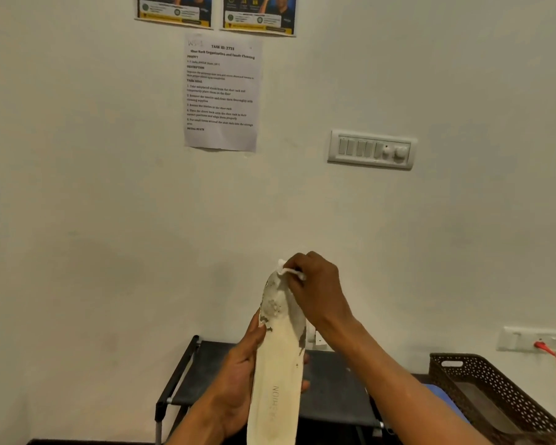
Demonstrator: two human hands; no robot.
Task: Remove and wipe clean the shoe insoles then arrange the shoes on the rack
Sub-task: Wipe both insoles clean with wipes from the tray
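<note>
Fingers point(294, 277) of right hand point(315, 284) pinching wipe point(291, 272) at insole point(276, 374) tip, lower centre; left hand point(238, 374) gripping mid-length, long axis running upright from frame bottom.

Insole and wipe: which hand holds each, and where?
Left hand grips the insole at its middle, left edge. Right hand pinches a white wipe against its top end.
</note>
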